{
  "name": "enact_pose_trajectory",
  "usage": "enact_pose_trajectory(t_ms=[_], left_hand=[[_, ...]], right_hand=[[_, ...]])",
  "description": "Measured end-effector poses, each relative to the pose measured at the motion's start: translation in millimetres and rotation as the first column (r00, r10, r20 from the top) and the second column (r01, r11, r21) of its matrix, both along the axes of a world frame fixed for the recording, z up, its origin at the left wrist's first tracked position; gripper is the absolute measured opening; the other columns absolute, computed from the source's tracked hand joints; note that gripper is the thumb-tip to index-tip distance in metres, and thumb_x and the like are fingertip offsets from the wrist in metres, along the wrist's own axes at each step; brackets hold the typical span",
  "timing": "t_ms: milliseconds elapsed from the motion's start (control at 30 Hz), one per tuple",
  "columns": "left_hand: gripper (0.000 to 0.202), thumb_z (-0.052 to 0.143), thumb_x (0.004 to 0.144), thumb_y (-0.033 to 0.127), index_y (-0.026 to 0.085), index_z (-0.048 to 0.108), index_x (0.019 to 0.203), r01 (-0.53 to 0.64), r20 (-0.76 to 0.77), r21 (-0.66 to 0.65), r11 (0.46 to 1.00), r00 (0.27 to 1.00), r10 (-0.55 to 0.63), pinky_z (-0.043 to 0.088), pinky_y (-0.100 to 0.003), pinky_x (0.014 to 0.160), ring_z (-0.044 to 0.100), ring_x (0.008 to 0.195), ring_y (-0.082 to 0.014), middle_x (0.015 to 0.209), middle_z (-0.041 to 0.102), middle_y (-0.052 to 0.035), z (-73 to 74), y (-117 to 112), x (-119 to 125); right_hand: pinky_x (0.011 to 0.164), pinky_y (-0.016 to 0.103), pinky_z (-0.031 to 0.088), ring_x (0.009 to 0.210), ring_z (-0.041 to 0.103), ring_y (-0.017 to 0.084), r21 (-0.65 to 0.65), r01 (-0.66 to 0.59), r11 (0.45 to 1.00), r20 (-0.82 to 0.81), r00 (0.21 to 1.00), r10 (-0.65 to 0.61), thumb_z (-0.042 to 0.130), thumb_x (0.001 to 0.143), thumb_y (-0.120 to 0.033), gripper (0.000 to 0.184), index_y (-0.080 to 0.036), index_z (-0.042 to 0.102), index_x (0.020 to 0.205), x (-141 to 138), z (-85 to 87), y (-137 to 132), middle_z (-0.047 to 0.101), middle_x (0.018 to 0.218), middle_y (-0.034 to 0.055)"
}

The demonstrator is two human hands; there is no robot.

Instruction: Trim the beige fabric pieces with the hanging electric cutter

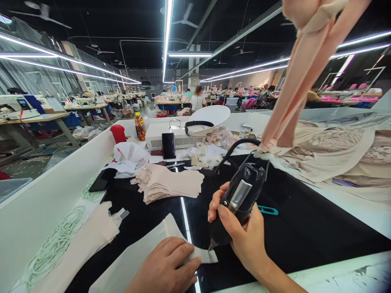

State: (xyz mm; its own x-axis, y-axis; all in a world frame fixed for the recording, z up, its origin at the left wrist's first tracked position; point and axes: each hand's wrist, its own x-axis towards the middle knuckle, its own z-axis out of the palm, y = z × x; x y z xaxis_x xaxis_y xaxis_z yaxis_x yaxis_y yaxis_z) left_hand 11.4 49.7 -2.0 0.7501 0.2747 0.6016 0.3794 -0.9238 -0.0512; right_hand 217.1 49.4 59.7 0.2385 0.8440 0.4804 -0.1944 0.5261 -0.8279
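Note:
My right hand (249,240) is wrapped round a black handheld tool (257,179) with a cable and a pointed metal tip. A knotted strip of pink fabric (293,93) runs up from the tool's top. The tip meets the narrow end of a pale fabric piece (134,258) on the black tabletop (293,228). My left hand (168,264) lies flat on that piece, fingers stretched out beside the tip. Beyond it sits a stack of cut beige fabric pieces (172,183). A teal clip-like item (269,210) lies right of the tool.
To the left are more beige fabric (82,248), coiled green cord (58,240) and a black item (103,180). A phone (169,145) leans on a white box (155,136), near a bottle (139,127). Fabric heaps (336,150) cover the right side. White walls (39,207) edge the table.

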Motion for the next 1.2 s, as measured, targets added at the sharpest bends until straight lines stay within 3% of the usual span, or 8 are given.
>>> enact_pose_trajectory(t_ms=[267, 467, 967, 1200], left_hand=[[0.017, 0.052, 0.109, 0.022, 0.019, 0.069, 0.111, 0.007, -0.016, -0.013, 1.0, 1.0, -0.007, 0.064, -0.031, 0.082, 0.074, 0.094, -0.0202, 0.105, 0.076, -0.0068, 3.0, 0, -1], [0.022, 0.048, 0.111, 0.023, 0.019, 0.07, 0.112, 0.011, -0.009, -0.02, 1.0, 1.0, -0.011, 0.064, -0.03, 0.083, 0.075, 0.095, -0.0196, 0.105, 0.077, -0.0069, 4.3, 0, -1], [0.013, 0.057, 0.107, 0.021, 0.019, 0.069, 0.11, -0.005, -0.007, -0.018, 1.0, 1.0, 0.005, 0.064, -0.03, 0.086, 0.074, 0.097, -0.0195, 0.107, 0.075, -0.0065, 0.6, -2, -1], [0.034, 0.037, 0.116, 0.029, 0.019, 0.07, 0.118, -0.025, -0.017, -0.076, 0.997, 1.0, 0.024, 0.064, -0.026, 0.09, 0.075, 0.101, -0.0175, 0.112, 0.076, -0.0073, 13.5, 0, -9]], right_hand=[[0.056, 0.026, 0.055, 0.059, 0.063, 0.013, 0.016, -0.069, 0.997, -0.095, 0.993, 0.07, 0.085, 0.09, -0.046, 0.036, -0.028, 0.063, 0.111, -9, 5.5, -11, 0.068, 0.081, -0.0016], [0.054, 0.027, 0.057, 0.056, 0.063, 0.014, -0.02, -0.035, 0.999, -0.068, 0.997, 0.034, 0.084, 0.09, -0.047, 0.033, -0.026, 0.063, 0.105, -15, 10.0, -11, 0.068, 0.077, -0.0013], [0.056, 0.029, 0.056, 0.059, 0.064, 0.014, 0.0, -0.02, 1.0, -0.04, 0.999, 0.02, 0.084, 0.091, -0.045, 0.034, -0.028, 0.063, 0.112, 2, 2.4, -11, 0.068, 0.082, -0.0013], [0.056, 0.027, 0.057, 0.057, 0.063, 0.013, 0.02, 0.007, 1.0, 0.016, 1.0, -0.007, 0.08, 0.094, -0.044, 0.027, -0.028, 0.063, 0.109, 1, 6.5, -11, 0.068, 0.08, -0.003]])
